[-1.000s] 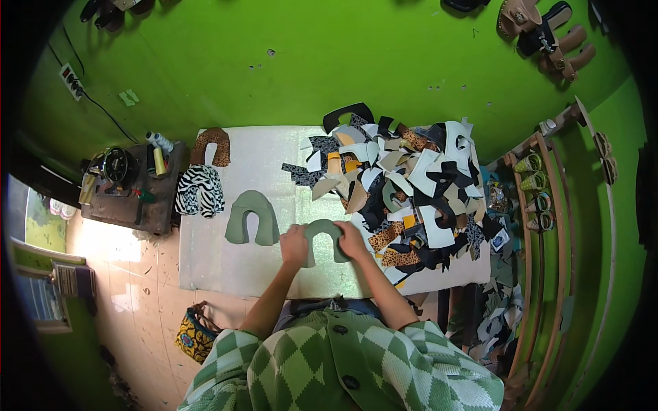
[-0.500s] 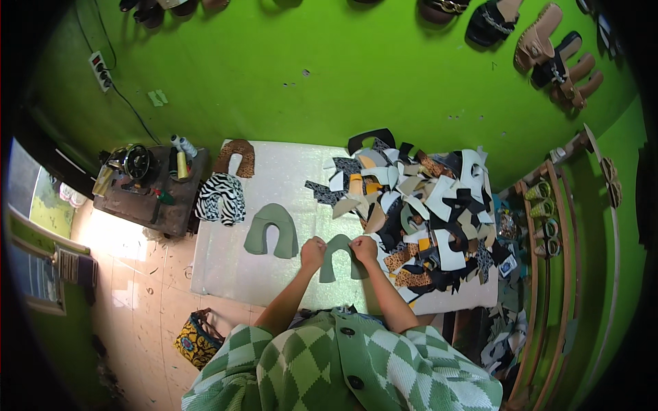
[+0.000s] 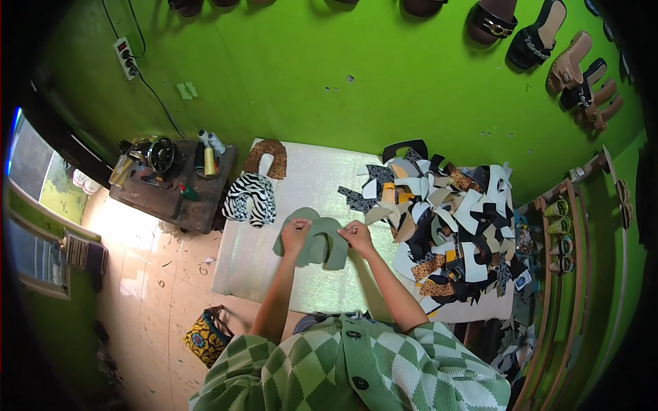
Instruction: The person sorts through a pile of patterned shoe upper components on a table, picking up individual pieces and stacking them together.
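- Left hand (image 3: 295,234) grips the left side of a green piece (image 3: 319,241) — a horseshoe-shaped cut-out, fingers closed on its edge.
- Right hand (image 3: 356,235) pinches the same piece at its right arm; the two hands sit close together, with only the piece between them.
- The green piece lies low over the table (image 3: 312,178), just in front of the person's chest; whether it rests flat on the pale cloth or is lifted a little I cannot tell.
- A second green piece (image 3: 286,236) shows under it, its edge peeking out left of the left hand.
- Beyond and left of the left hand lies a zebra piece (image 3: 250,198), and farther past that a brown piece (image 3: 269,156) — both the same horseshoe shape.
- Right of the right hand spreads a heap of scraps (image 3: 449,226) in black, white, tan and leopard print, reaching to the table's right edge.
- Far left of the hands stands a dark bench (image 3: 179,203) with a sewing machine (image 3: 156,154) and thread cones (image 3: 209,152).
- Below the left forearm, on the floor, sits a patterned bag (image 3: 208,335).
- Sandals (image 3: 548,51) hang on the green wall well beyond the right hand.
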Demonstrator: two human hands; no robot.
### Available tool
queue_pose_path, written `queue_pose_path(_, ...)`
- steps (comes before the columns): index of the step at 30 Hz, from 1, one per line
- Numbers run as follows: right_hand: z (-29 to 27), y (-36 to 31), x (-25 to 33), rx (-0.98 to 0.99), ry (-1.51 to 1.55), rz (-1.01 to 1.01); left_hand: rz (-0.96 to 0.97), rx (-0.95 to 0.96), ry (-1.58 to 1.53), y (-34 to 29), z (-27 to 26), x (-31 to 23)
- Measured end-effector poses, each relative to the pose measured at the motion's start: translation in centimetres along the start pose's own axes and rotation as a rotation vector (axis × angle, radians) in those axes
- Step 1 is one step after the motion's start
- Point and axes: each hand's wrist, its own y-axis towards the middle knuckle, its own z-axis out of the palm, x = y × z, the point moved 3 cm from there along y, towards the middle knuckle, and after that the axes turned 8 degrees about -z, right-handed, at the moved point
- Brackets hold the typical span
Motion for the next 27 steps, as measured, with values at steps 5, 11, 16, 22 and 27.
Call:
queue_pose_path(5,5.4,2.2,-0.8,-0.134,-0.245,-0.108,-0.038,-0.021,0.104,3.5,-4.1,1.7)
queue_pose_path(11,7.7,3.4,-1.9,-0.216,-0.27,-0.186,0.033,-0.091,0.21,5.2,-5.0,3.0)
queue_pose_path(16,7.3,3.0,-1.1,-0.208,-0.445,-0.39,0.041,-0.098,0.289,4.7,-4.7,2.5)
queue_pose_path(22,8.5,1.8,1.2,-0.2,-0.416,-0.375,0.046,-0.082,0.226,4.7,-5.6,2.6)
queue_pose_path(27,8.6,0.7,2.3,-0.184,-0.695,-0.476,0.29,-0.152,0.528,3.5,-5.7,0.3)
